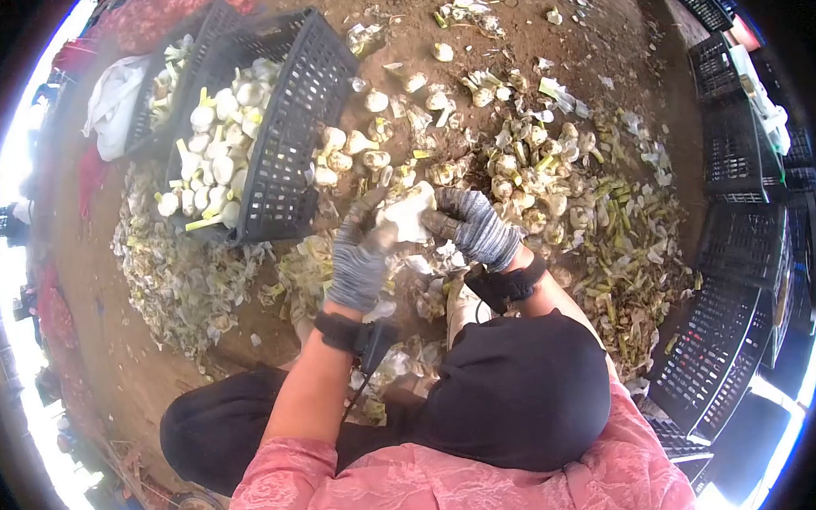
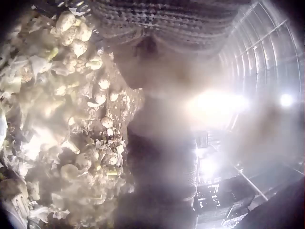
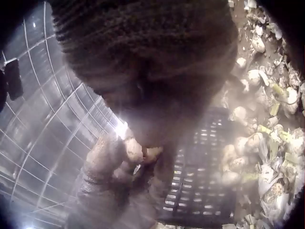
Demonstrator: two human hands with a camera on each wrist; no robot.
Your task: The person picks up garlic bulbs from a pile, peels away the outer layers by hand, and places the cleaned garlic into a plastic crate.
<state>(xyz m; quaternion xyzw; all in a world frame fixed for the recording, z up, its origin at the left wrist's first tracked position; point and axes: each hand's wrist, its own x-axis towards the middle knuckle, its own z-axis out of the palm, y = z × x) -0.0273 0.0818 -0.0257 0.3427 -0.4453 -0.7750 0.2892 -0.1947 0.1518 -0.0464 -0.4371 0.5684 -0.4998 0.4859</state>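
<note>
Both hands wear grey knit gloves with dark, soiled fingers and meet in front of the person's knees in the head view. Between them is a white garlic bulb [image 1: 412, 212] with pale, loose skin. The left hand [image 1: 359, 257] grips it from the left, thumb toward the near side. From the other side, the right hand [image 1: 479, 227] pinches its edge with curled fingers. In the right wrist view, a small part of the bulb [image 3: 135, 150] shows by the left glove [image 3: 107, 179]. Haze and the glove hide most of the grip in the left wrist view.
A tilted black crate [image 1: 287, 138] holding trimmed garlic [image 1: 216, 154] stands at the left. Untrimmed bulbs [image 1: 535, 165] lie heaped on the dirt floor, with peel and stem scraps [image 1: 628, 247] around them. Stacked black crates [image 1: 712, 352] line the right side.
</note>
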